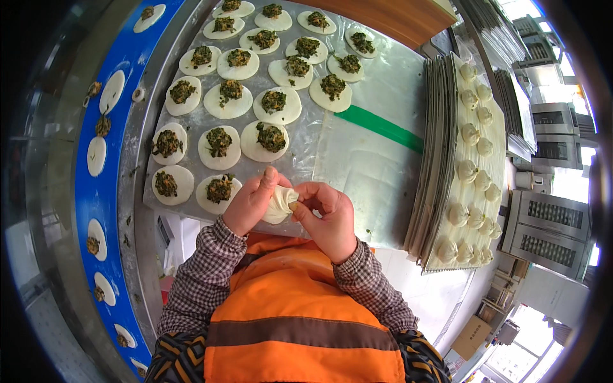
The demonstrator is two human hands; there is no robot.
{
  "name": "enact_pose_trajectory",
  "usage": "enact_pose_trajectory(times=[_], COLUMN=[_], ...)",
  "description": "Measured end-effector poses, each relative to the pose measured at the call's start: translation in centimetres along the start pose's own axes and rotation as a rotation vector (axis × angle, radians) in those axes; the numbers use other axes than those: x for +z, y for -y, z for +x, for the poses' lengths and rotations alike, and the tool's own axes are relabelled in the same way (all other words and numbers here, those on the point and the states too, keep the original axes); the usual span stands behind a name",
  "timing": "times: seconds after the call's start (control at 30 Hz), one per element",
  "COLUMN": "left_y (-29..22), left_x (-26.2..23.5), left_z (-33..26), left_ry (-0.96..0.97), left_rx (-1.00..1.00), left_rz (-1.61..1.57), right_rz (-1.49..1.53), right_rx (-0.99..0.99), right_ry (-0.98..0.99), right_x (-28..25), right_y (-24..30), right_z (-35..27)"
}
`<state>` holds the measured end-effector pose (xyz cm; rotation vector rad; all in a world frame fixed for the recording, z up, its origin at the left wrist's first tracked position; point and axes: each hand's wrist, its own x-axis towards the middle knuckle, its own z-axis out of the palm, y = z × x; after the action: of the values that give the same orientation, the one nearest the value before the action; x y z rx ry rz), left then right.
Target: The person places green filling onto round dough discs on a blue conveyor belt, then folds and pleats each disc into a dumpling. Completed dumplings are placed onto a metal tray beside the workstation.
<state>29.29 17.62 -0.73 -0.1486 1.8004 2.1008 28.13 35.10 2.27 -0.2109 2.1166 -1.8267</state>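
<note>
A pleated dough bun (279, 205) is between my two hands above the near edge of the metal table. My left hand (257, 201) cups it from the left, thumb pointing up along its side. The fingers and thumb of my right hand (327, 214) pinch the gathered dough on the right side. What is inside the bun is hidden. Just beyond my hands lies a flat dough round with chopped green filling (264, 140). Another filled round (217, 193) rests right beside my left hand. Several more such rounds stand in rows across the table.
At the right, a tray of closed buns (470, 169) tops a tall stack of trays (426, 172). A green strip (380, 126) crosses the tabletop. Along the left runs a blue conveyor belt (121, 210) carrying dough rounds, some with filling beside them. A wooden board (389, 19) sits at the far side.
</note>
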Motion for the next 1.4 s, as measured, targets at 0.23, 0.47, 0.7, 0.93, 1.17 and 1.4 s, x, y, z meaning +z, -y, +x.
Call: enact_pose_trajectory(times=[0.23, 0.47, 0.7, 0.93, 1.17, 1.4], left_y=[-0.5, -1.8, -0.6, 1.1, 1.5, 1.5], left_x=[-0.3, 0.5, 2.2, 2.5, 0.3, 0.6], left_z=[0.7, 1.0, -1.9, -2.6, -3.6, -1.1], left_ry=[-0.035, -0.012, -0.136, -0.012, 0.156, -0.252], left_rx=[0.051, 0.195, -0.001, -0.165, -0.29, 0.144], left_rz=[0.105, 0.085, -0.099, -0.612, -0.815, -0.36], right_rz=[-0.525, -0.17, -0.575, -0.586, -0.587, -0.667], right_rx=[-0.504, -0.148, -0.665, -0.712, -0.642, -0.618], right_ry=[0.024, 0.067, 0.073, 0.12, 0.345, 0.432], right_x=[-0.5, -0.6, -0.4, 0.4, 0.5, 1.7], right_y=[0.4, 1.2, 1.3, 1.9, 2.2, 2.5], right_z=[1.6, 0.6, -1.8, -2.5, -1.0, 2.9])
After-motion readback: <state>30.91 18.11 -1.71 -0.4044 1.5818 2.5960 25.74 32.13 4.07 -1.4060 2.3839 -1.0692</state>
